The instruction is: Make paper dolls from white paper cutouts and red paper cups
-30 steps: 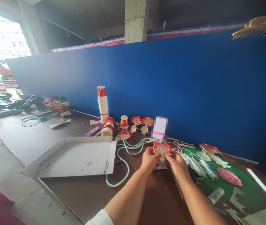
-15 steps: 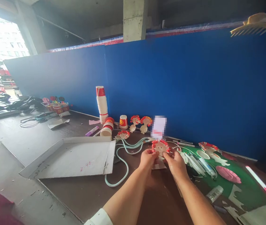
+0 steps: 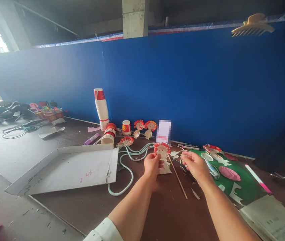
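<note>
My left hand (image 3: 153, 165) pinches a paper doll (image 3: 162, 152) at its left edge. The doll has a round face with dots, red fringed hair and a pale cut-paper body below. My right hand (image 3: 195, 166) is off the doll, to its right above the brown tabletop. Its fingers are curled, and whether anything is between them is hidden. Dark items lie partly hidden under that hand. Between my hands a thin wooden stick (image 3: 178, 178) slants down from the doll's right side.
A white shallow box lid (image 3: 69, 174) lies left, beside a pale green cord (image 3: 132, 174). Behind stand stacked paper cups (image 3: 102, 110) and two similar dolls (image 3: 150, 130) against a blue partition (image 3: 195, 83). Right, a pink paper piece (image 3: 229, 174) and a marker (image 3: 258, 178) lie on green.
My right hand has let go of the doll and moved right, while my left hand keeps hold of it. More of the wooden stick shows. The view has turned slightly right.
</note>
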{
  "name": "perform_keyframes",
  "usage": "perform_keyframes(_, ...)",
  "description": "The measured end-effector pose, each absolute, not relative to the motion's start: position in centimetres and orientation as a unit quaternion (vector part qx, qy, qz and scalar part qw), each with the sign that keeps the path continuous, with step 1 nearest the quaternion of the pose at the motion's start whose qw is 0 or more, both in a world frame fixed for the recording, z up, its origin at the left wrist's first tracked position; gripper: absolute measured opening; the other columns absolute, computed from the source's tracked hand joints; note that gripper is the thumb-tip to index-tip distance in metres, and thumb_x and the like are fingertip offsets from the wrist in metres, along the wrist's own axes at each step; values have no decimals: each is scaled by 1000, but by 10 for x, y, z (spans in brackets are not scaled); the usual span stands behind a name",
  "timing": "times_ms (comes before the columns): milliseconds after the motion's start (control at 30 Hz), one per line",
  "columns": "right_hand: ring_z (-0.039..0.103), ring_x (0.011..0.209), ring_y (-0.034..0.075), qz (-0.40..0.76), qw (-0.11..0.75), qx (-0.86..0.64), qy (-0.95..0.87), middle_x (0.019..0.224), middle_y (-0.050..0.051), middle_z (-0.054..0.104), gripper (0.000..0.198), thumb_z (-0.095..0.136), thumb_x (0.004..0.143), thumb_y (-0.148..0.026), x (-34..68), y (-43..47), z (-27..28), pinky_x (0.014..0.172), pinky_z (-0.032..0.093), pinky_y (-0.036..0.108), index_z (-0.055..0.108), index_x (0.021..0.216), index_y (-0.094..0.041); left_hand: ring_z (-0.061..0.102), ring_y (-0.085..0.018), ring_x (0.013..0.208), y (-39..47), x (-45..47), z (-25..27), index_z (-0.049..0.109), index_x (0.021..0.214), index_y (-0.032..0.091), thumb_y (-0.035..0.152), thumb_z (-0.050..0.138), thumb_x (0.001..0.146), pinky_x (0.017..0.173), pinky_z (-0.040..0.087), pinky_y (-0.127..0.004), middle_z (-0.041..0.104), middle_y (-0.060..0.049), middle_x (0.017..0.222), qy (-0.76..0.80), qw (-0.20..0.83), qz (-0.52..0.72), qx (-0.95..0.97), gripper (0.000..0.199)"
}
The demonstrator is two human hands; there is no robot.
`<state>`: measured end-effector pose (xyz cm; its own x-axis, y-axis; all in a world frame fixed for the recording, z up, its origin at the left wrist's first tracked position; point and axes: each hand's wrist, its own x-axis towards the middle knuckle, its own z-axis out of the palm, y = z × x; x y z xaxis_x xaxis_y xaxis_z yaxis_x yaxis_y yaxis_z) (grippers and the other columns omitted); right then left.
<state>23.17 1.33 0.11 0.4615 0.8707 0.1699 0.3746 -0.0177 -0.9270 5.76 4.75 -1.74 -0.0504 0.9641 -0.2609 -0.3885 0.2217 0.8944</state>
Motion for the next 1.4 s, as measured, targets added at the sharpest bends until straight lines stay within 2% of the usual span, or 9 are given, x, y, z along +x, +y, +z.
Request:
perform_keyframes(133, 67, 63, 20, 188, 453, -707, -509, 74, 4, 74, 25, 63, 70, -36, 234, -2, 6, 64, 48, 32, 72, 87, -20, 61, -10, 51, 49, 54, -16, 54, 73, 15, 27, 75, 73, 45, 45, -18, 58, 1, 62, 467, 602, 582, 284, 24)
perform_keyframes(467, 72, 83, 22, 129, 317, -719, -604, 88, 4, 77, 23, 53, 83, -32, 211, 5, 9, 74, 51, 31, 72, 93, -23, 60, -11, 53, 53, 45, -12, 60, 80, 14, 35, 74, 71, 47, 47, -20, 61, 0, 67, 456, 540, 652, 274, 27)
perform_keyframes(567, 71, 92, 23, 126, 288, -710, -630, 94, 4, 77, 19, 58, 81, -28, 187, 20, 3, 78, 49, 32, 73, 92, -25, 60, -11, 53, 56, 43, -16, 60, 82, 14, 37, 72, 71, 48, 47, -20, 61, 0, 67, 453, 531, 662, 273, 28)
perform_keyframes(700, 66, 104, 30, 104, 252, -714, -644, 114, 9, 73, 37, 69, 71, -22, 163, 37, 2, 84, 47, 37, 72, 108, -25, 59, -10, 54, 60, 40, -19, 59, 82, 15, 39, 72, 70, 48, 45, -20, 59, 2, 66, 460, 523, 665, 268, 30)
perform_keyframes(833, 67, 101, 32, 89, 227, -727, -642, 109, 12, 74, 42, 72, 65, -14, 154, 44, 1, 83, 46, 40, 74, 105, -24, 59, -10, 54, 59, 40, -18, 59, 82, 15, 36, 72, 71, 48, 45, -20, 59, 2, 67, 464, 534, 654, 268, 26)
perform_keyframes(967, 68, 95, 32, 93, 242, -731, -632, 103, 12, 74, 33, 68, 69, -19, 160, 44, 0, 77, 46, 39, 75, 101, -25, 58, -10, 52, 59, 42, -17, 60, 79, 14, 33, 72, 72, 47, 45, -21, 60, 1, 66, 462, 544, 654, 254, 23)
perform_keyframes(1100, 68, 82, 28, 128, 285, -728, -610, 87, 6, 75, 22, 60, 78, -31, 179, 37, 2, 69, 45, 35, 76, 93, -27, 57, -9, 52, 59, 43, -17, 60, 80, 13, 31, 72, 72, 46, 44, -19, 61, 0, 67, 443, 562, 654, 245, 23)
perform_keyframes(1200, 67, 79, 25, 184, 362, -708, -578, 81, 4, 75, 27, 58, 78, -39, 190, 29, 1, 69, 46, 33, 75, 91, -22, 56, -8, 51, 58, 44, -15, 59, 77, 13, 31, 75, 69, 46, 43, -18, 60, 0, 65, 429, 590, 642, 236, 26)
perform_keyframes(1400, 69, 90, 26, 353, 510, -615, -487, 94, 3, 77, 41, 64, 72, -45, 187, 12, -13, 78, 51, 32, 72, 102, -19, 53, -7, 50, 55, 48, -17, 59, 75, 13, 37, 84, 58, 44, 36, -16, 59, 1, 64, 398, 628, 621, 246, 39)
